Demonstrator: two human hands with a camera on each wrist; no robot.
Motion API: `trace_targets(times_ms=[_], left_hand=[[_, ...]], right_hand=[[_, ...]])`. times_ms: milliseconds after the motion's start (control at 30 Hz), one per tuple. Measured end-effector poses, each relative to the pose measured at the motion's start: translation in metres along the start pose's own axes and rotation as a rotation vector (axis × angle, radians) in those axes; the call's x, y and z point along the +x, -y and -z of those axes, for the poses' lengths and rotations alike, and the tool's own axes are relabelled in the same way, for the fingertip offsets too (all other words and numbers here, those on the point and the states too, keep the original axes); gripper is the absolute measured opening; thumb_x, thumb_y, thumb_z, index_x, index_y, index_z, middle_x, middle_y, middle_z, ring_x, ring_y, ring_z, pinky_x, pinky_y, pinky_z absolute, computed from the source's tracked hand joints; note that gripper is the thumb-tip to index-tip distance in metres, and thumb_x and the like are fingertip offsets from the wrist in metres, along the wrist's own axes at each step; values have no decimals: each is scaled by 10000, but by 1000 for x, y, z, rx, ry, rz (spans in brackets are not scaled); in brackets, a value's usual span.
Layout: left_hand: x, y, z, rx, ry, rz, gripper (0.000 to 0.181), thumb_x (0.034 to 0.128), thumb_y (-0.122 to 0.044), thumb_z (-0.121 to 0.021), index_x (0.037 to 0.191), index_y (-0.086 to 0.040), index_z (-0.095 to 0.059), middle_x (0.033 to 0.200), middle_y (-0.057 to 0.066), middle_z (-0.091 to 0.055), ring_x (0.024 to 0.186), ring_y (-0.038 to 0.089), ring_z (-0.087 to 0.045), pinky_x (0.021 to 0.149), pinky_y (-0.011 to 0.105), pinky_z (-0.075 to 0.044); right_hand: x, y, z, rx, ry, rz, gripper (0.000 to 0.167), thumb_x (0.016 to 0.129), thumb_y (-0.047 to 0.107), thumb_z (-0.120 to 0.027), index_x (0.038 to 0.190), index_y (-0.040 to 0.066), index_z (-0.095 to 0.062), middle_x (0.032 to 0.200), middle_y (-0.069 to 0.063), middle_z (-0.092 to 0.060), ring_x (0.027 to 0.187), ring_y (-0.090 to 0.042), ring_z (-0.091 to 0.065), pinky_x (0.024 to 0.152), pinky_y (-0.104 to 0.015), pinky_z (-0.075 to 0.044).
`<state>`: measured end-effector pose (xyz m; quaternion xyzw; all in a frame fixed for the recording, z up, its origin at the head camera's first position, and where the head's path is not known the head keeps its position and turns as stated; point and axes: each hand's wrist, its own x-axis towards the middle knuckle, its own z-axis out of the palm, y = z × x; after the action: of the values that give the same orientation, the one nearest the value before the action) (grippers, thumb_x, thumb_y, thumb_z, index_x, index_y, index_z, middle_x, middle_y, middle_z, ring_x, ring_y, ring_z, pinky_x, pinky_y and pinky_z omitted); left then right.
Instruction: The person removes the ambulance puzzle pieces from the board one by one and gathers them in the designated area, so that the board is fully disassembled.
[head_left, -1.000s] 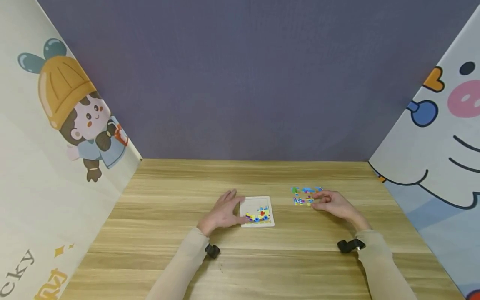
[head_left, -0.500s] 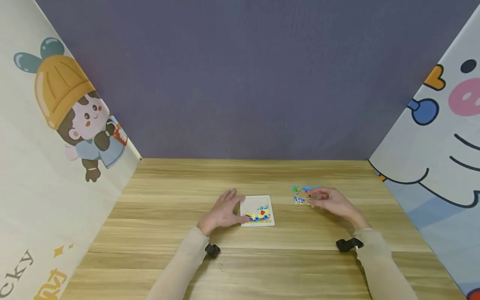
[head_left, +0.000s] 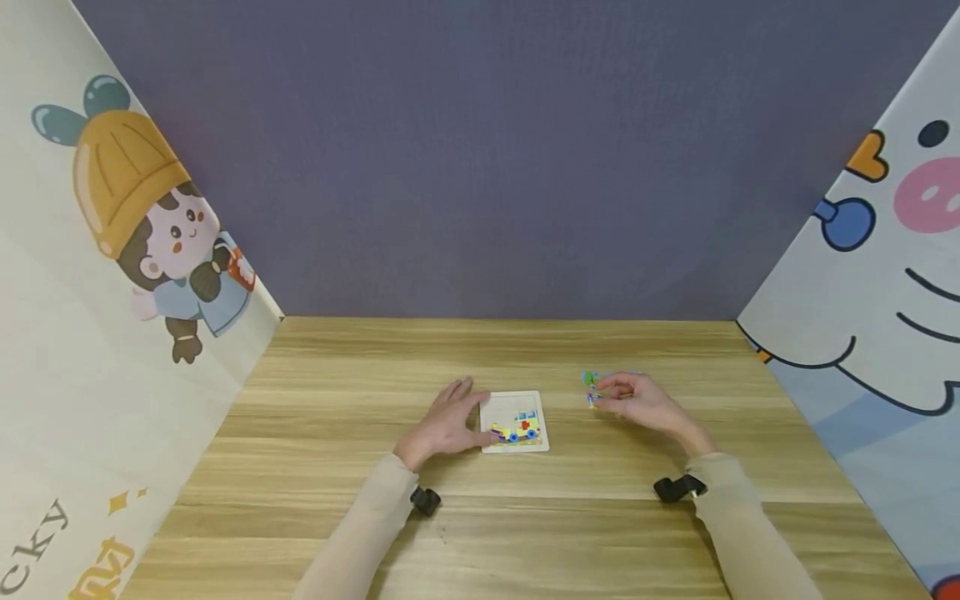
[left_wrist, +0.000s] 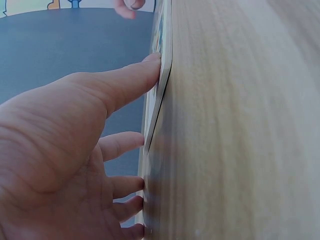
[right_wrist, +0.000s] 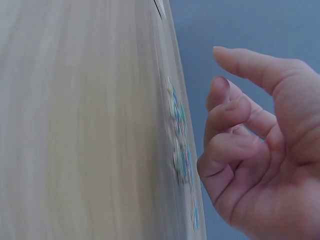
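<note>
A small white puzzle board point(head_left: 501, 407) lies on the table, with a yellow vehicle picture with blue wheels filling its lower part. My left hand point(head_left: 446, 425) rests at its left side, fingers extended. In the left wrist view the thumb of this hand point(left_wrist: 55, 135) presses on the board's edge point(left_wrist: 162, 82), and the index fingertip touches near its corner. Over the loose colourful puzzle pieces point(head_left: 590, 379) hovers my right hand point(head_left: 637, 404), hiding some of them. In the right wrist view, that hand point(right_wrist: 265, 135) has thumb and index finger apart, holding nothing, beside the flat pieces point(right_wrist: 182, 160).
The wooden table point(head_left: 570, 533) meets a dark grey-blue panel point(head_left: 495, 167) at the back. Cartoon-printed side panels stand at left point(head_left: 67, 317) and right point(head_left: 847, 283). A small black camera is worn on each wrist.
My right hand has moved left across the loose pieces, covering more of them. The left hand and the board have stayed where they were.
</note>
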<state>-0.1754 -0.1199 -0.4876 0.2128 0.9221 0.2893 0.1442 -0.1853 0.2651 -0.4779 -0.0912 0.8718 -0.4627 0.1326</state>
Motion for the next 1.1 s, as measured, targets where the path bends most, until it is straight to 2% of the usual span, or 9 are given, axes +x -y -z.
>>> trace_targets(times_ms=[167,367,667,1100], left_hand=[[0,-1,1,-2,0,-4,855,919,-505,-796,1614,-136,-463,1773,227,-169,1656,438,-111,1340,639,-110],[-1,-1,1,-7,3,-4,849,922,-501,-794,1614,-135,-464,1774,226,-165,1657,439,-107,1339,643,-108],[0,1,0,-8,4,-12,856,922,-512,-792,1615,-133,-461,1773,233,-163,1656,443,-106,1338,647,-110],[1,-1,0,-14,0,-1,843,924,-495,-795,1613,-138,-465,1777,224,-158,1659,432,-100,1339,645,-109]], right_hand=[[5,7,-11,8,19,19,386,993,254,-768,1293,21,-702,922,-115,-711,591,-84,-500,531,-237,-450],[12,13,-23,2,56,60,414,988,251,-770,1301,-6,-684,950,-94,-693,606,-105,-522,545,-252,-470],[24,20,-40,-7,104,63,381,976,274,-784,1277,52,-712,942,-60,-692,659,-132,-576,593,-258,-520],[35,34,-61,4,167,87,360,951,232,-812,1253,57,-722,869,-33,-692,646,-126,-570,567,-241,-480]])
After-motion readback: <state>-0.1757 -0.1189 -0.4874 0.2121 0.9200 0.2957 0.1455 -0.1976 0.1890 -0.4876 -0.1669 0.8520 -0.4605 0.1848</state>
